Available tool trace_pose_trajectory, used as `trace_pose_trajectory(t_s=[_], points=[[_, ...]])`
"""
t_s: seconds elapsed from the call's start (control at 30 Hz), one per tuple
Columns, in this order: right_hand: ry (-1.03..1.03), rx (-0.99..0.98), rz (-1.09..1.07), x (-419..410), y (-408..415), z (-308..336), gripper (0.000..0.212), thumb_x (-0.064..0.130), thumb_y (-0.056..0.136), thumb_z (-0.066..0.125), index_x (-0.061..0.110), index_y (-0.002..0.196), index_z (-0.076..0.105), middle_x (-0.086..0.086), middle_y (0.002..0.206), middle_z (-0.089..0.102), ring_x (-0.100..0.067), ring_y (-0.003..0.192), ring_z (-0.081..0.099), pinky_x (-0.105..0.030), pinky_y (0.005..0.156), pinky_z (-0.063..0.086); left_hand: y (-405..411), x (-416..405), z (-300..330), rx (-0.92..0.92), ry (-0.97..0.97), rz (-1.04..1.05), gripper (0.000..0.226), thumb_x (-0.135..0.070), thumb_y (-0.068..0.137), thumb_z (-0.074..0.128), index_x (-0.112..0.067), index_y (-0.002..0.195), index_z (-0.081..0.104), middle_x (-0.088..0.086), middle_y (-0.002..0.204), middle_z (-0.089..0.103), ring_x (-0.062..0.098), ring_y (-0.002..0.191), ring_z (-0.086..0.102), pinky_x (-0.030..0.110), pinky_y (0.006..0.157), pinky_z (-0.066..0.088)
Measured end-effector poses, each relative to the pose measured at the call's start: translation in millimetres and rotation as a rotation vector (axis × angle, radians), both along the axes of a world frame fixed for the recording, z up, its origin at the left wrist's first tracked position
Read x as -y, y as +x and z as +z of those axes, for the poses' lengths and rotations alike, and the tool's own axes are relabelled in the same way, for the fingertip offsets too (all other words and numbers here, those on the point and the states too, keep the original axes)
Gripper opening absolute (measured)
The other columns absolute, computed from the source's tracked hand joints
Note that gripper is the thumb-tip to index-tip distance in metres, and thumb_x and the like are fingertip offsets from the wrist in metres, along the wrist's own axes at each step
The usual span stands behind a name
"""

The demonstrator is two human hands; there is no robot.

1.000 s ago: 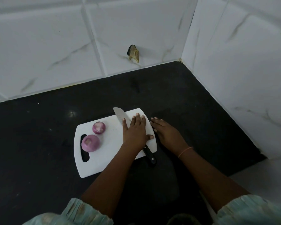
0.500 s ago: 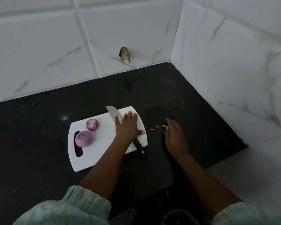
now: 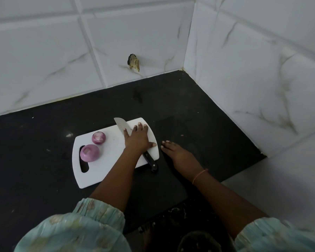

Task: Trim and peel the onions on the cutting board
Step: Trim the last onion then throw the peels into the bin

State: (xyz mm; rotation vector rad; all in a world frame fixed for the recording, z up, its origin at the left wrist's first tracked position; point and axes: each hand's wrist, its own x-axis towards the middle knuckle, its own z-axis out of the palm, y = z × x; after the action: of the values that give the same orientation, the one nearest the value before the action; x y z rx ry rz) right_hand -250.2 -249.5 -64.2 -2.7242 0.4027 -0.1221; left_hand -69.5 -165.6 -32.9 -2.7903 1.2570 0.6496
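Two peeled purple onions sit on the left part of the white cutting board (image 3: 105,170): a smaller onion (image 3: 98,137) behind, a larger onion (image 3: 89,153) in front by the handle slot. A knife (image 3: 120,124) with a black handle lies across the board's right part. My left hand (image 3: 137,138) rests flat on the knife and board, fingers straight. My right hand (image 3: 178,153) lies flat on the black counter just right of the board, holding nothing.
The black countertop (image 3: 198,115) ends at white tiled walls behind and to the right, meeting in a corner. A hole with a brownish piece (image 3: 134,62) marks the back wall. A tiny scrap (image 3: 182,135) lies on the counter right of the board.
My right hand has swept back left along the counter to the board's right edge. The small scraps near it are gone from that spot. My left hand stays on the knife.
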Motion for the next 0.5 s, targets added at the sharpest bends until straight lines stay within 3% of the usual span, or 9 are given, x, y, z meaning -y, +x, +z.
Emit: trace_pose_trajectory(t_s=[0.1,0.2,0.3,0.43,0.5], points=[[-0.035,-0.040,-0.014,0.4,-19.8,6.0,0.057,-0.003,0.095,0.037,0.014,0.150,0.033,-0.003,0.159,0.024,-0.018,0.148,0.018,-0.028,0.117,0.022,0.7,0.1,-0.5,-0.009,0.002,0.001,0.090,-0.054,0.094,0.055,-0.020,0.158,0.003,0.005,0.166,-0.004,0.024,0.153,0.000,0.058,0.118,-0.004],[-0.067,-0.007,-0.081,-0.4,-34.6,9.6,0.047,0.002,0.096,0.042,0.008,0.141,0.048,-0.009,0.150,0.041,-0.024,0.139,0.037,-0.029,0.110,0.032,-0.5,-0.4,0.0,-0.011,0.003,0.007,0.089,-0.054,0.093,0.055,-0.021,0.158,0.004,0.005,0.166,-0.004,0.024,0.153,0.001,0.059,0.119,-0.003],[-0.172,-0.033,-0.085,-0.4,-38.4,8.5,0.029,0.005,0.089,0.051,0.004,0.114,0.067,-0.012,0.122,0.062,-0.028,0.111,0.057,-0.034,0.088,0.050,-0.6,-0.3,2.0,-0.008,0.010,0.011,0.089,-0.054,0.093,0.056,-0.021,0.158,0.007,0.006,0.166,-0.002,0.025,0.153,0.002,0.060,0.119,-0.002],[-0.263,-0.033,-0.085,-4.9,-38.4,10.5,0.011,0.004,0.074,0.069,0.010,0.082,0.069,-0.005,0.087,0.064,-0.023,0.079,0.062,-0.030,0.057,0.051,-0.5,1.9,2.6,-0.009,0.004,0.022,0.088,-0.054,0.091,0.058,-0.020,0.157,0.011,0.006,0.166,0.002,0.024,0.153,0.005,0.061,0.118,-0.001],[-0.299,-0.021,-0.044,-8.5,-37.2,8.4,0.010,0.006,0.071,0.073,0.011,0.078,0.070,-0.004,0.083,0.065,-0.023,0.073,0.063,-0.030,0.053,0.053,-1.3,2.7,3.0,-0.012,0.001,0.027,0.087,-0.053,0.091,0.059,-0.020,0.157,0.012,0.006,0.166,0.003,0.024,0.153,0.006,0.062,0.118,-0.001]])
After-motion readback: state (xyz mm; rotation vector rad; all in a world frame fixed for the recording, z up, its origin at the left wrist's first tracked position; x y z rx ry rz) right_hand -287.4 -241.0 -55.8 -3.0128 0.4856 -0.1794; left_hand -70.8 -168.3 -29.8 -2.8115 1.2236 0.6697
